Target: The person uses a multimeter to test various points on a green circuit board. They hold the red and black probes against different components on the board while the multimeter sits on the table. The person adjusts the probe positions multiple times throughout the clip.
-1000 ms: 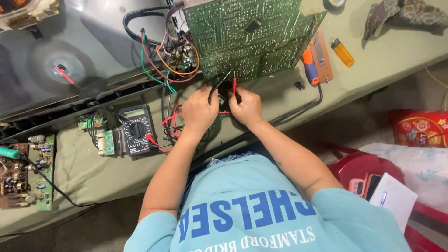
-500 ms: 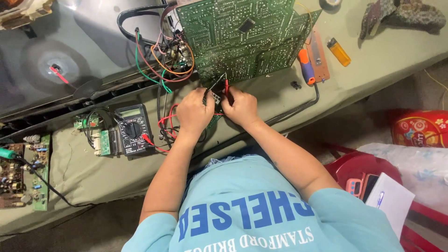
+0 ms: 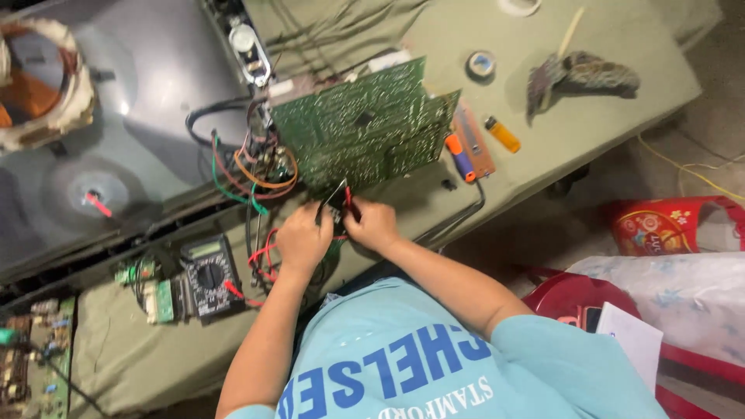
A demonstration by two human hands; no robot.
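Landmark: the large green printed circuit board (image 3: pixel 361 128), solder side up, propped at a tilt on the olive cloth-covered bench (image 3: pixel 590 132).

Far left of the board, at the bench's corner: a small green component board (image 3: pixel 54 349). Nearer, down-left of the board: a dark handheld multimeter (image 3: pixel 208 273) with a rotary dial, lying flat, red lead plugged in. Between meter and board: a tangle of red, green and orange wires (image 3: pixel 256 182) running to the board's left edge.

Just below the board's lower edge: your left hand (image 3: pixel 303 242), fingers closed around the thin black test probe (image 3: pixel 332 195), tip angled up to the board's edge. Touching distance to its right: your right hand (image 3: pixel 374 225), closed on the thin red test probe (image 3: pixel 348 200), tip beside the black one. Whether the tips actually touch the board, you cannot tell.

Right of the board, just beside its edge: an orange-and-blue handled screwdriver (image 3: pixel 459 157). Further right: a small orange lighter (image 3: pixel 503 134). Up-right: a roll of tape (image 3: pixel 481 64).
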